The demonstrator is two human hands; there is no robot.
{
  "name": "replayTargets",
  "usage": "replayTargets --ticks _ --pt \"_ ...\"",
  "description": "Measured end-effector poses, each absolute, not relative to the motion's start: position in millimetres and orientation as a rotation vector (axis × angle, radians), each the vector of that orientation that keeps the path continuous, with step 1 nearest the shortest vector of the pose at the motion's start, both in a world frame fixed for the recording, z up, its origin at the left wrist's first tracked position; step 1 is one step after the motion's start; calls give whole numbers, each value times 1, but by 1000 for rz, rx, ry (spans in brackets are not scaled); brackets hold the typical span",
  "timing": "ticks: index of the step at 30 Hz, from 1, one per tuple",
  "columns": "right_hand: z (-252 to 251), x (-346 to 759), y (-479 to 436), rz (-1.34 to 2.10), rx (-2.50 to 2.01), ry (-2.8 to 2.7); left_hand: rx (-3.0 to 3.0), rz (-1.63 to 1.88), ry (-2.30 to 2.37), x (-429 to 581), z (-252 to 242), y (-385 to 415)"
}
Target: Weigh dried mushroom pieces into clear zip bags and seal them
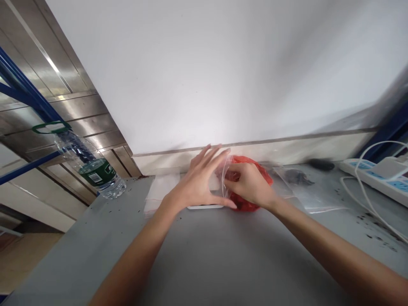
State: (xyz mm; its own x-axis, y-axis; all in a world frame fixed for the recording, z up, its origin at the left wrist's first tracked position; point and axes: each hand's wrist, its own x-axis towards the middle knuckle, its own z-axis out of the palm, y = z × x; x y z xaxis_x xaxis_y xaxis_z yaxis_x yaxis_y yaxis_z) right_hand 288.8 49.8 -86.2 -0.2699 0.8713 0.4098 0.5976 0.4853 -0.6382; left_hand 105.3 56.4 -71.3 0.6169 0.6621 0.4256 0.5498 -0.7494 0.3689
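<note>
My left hand [202, 180] has its fingers spread and thumb stretched out, around a clear plastic bag [224, 163]. Fingers curled into a pinch, my right hand [250, 182] is at the bag's edge; what its fingertips hold is hidden. Behind and under the right hand lies a crumpled red plastic bag [264, 171]. A flat, white-edged object [205, 207] shows beneath my left hand, mostly covered by it.
A stack of clear bags [162, 189] lies left of my hands. A clear bag with dark contents [296, 176] lies to the right, near a dark object [321, 164] and a power strip [376, 172] with a white cable. A large bottle [92, 163] stands at left. Dark crumbs dot the grey table [204, 255].
</note>
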Motion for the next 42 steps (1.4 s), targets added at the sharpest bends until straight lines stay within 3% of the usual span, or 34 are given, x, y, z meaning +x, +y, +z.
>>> replayTargets --ticks 3,12,20,28,42 --pt "-85 291 49 544 -1069 -2102 2591 548 978 104 -73 57" --pt "-70 306 53 743 -971 -2244 2435 665 1033 98 -73 64" --pt "-61 325 70 404 -1847 -2271 2345 424 1293 88 -70 73" --pt "-75 318 69 375 -1932 -2323 2372 280 1246 89 -77 78" --pt "-84 315 68 400 -1869 -2411 2459 380 1259 99 -73 76"
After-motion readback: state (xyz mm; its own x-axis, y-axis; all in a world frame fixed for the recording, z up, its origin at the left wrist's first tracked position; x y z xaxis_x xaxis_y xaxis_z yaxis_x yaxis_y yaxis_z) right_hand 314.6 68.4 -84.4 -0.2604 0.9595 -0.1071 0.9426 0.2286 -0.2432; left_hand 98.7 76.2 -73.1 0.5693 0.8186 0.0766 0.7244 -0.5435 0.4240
